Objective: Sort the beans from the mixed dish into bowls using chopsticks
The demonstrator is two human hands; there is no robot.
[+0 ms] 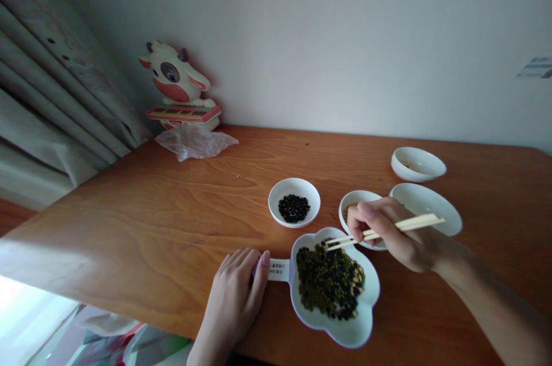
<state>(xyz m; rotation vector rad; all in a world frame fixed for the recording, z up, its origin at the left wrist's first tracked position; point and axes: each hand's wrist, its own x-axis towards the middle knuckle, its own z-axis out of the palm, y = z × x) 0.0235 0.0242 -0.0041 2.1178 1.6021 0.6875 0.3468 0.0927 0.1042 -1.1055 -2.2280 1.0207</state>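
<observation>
My right hand (388,228) is closed around a pair of wooden chopsticks (420,221), whose tips reach into the mixed beans (328,280). Those beans, green, black and some pale, lie in a white flower-shaped dish (360,331) with a lilac rim. Its handle (279,270), with a printed label, points left, and my left hand (239,285) wraps its end. Just behind the dish stands a small white bowl (276,205) of black beans (294,208). Partly hidden by my right hand is another white bowl (357,196) with tan bits inside.
Two more white bowls stand at the right, one farther back (425,173) with a few pale bits and one nearer (448,214). A cow toy with a keyboard (179,87) and a clear plastic bag (196,143) sit at the back left of the wooden table (172,228).
</observation>
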